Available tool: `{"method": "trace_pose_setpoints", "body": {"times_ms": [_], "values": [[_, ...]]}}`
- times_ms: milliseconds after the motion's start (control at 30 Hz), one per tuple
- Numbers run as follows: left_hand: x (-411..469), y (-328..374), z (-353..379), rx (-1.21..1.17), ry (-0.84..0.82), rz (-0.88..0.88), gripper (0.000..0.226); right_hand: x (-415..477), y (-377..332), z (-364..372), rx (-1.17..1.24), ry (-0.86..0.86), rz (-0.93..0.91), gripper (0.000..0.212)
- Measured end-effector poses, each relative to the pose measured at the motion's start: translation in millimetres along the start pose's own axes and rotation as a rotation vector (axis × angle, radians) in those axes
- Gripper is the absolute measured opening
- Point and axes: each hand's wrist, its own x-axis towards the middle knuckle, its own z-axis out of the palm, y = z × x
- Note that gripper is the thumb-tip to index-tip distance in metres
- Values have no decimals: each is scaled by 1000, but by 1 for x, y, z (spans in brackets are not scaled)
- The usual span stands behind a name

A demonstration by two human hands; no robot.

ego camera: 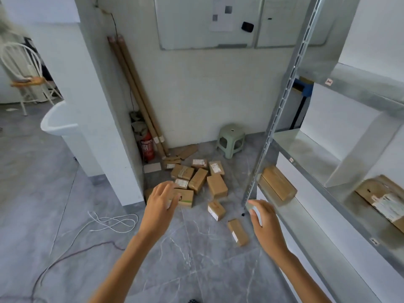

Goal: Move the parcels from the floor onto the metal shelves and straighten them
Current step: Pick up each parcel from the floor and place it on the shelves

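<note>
**Grips.** Both are empty. Your left grip (162,199) has its fingers spread and relaxed and shows in front of the near edge of the parcel pile. Your right grip (262,215) is equally slack and holds nothing, close to the foot of the shelf upright (282,101).

**Goods.** Roughly a dozen parcels (197,180) lie jumbled on the floor (196,270) by the wall. Two strays sit nearer you: a small labelled parcel (216,209) and a long parcel (237,232). The metal shelves (310,232) on your right carry one shelved parcel (278,183) at the near end and a second (384,200) further along. Both lie skewed.

**Recommendation.**
- Start with the strays, which I judge closest to the shelves and to your right grip.
- Take each box across its short faces, thumb opposite fingers, and lift it clear before turning.
- Set it flat on a bare stretch of shelf, edges square to the front lip.
- Mind the white cable (113,221) on the floor to your left.
</note>
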Motion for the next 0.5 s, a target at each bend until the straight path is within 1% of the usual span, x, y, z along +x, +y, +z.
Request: {"method": "trace_pose_setpoints", "body": {"times_ms": [133,300,500], "values": [[59,-29,-2,0,29,-62,25,61,3,32,24,-36,52,26],[105,-77,-5,-9,37,-167,25,118,1,76,89,-96,114,25],[178,-146,5,-22,-3,-256,26,193,-2,142,109,-183,183,26]]}}
